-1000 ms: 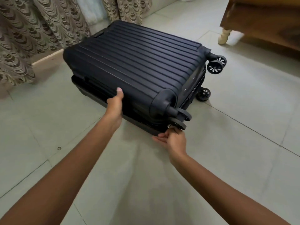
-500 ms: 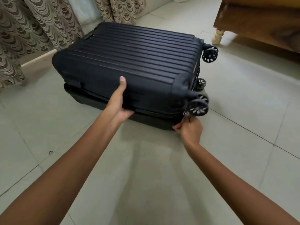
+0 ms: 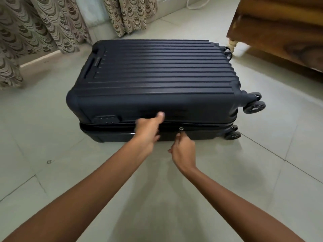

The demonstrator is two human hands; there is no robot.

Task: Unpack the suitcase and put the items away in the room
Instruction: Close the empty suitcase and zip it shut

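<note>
A navy hard-shell suitcase [image 3: 157, 81] lies flat on the pale tiled floor [image 3: 52, 172]. Its long axis runs left to right, with the black wheels [image 3: 254, 107] at the right end and the recessed handle end at the left. Its top is moulded in raised parallel ribs, and the corners are rounded. The left hand [image 3: 148, 130] rests against the near side wall with the thumb laid up on the upper shell. The fingers are motion-blurred at the seam, so their grip cannot be told. Just to its right, the right hand [image 3: 183, 151] pinches the small metal zipper pull [image 3: 181, 129] between thumb and fingertips. A combination lock [image 3: 106, 119] sits left of both hands. Patterned curtains [image 3: 52, 23] hang behind the suitcase, and wooden furniture [image 3: 279, 28] stands to the right.
</note>
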